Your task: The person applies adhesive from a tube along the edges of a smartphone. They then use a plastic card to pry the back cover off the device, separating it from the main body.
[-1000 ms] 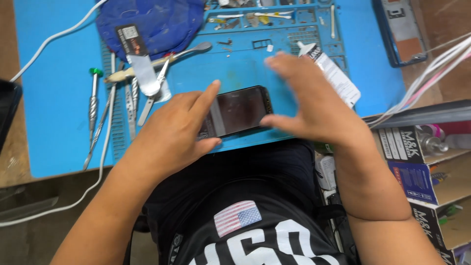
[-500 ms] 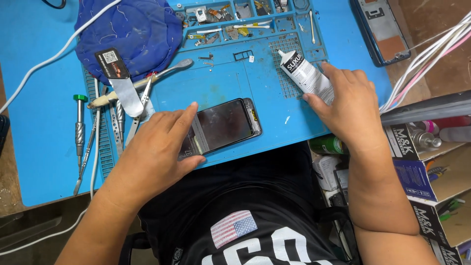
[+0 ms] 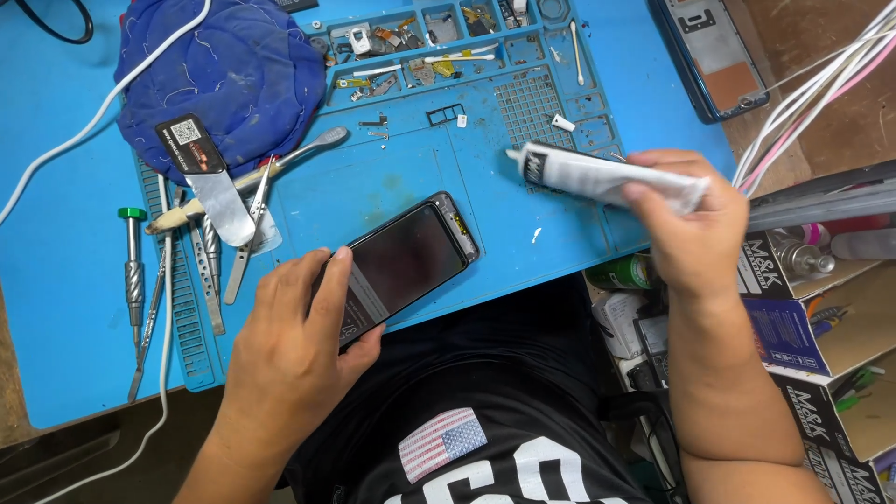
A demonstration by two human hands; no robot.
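- the counter (image 3: pixel 56 280), covered by a blue work mat, fills most of the view and runs to its near edge just above the person's lap.
- a blue cloth bundle (image 3: pixel 224 75) lies at the far left of the counter, with a small black card (image 3: pixel 189 145) resting on its near side.
- a parts tray (image 3: pixel 439 42) moulded into the mat along the far edge holds small screws and metal bits.
- a phone frame (image 3: pixel 714 51) lies at the far right corner of the counter.
- the left hand (image 3: pixel 289 364) rests near the near edge, fingers spread flat; its grip is open, with fingertips pressing on the left end of the smartphone.
- the smartphone (image 3: pixel 406 257) lies screen-up and tilted, near the middle of the near edge.
- the right hand (image 3: pixel 695 229) is raised over the counter's right edge, its grip closed around the tail of the adhesive tube.
- the adhesive tube (image 3: pixel 597 177), white and grey, points its nozzle left, well apart from the smartphone.
- a green-capped screwdriver (image 3: pixel 133 271), tweezers (image 3: pixel 245 238) and a metal spudger (image 3: pixel 308 149) lie at the left side.
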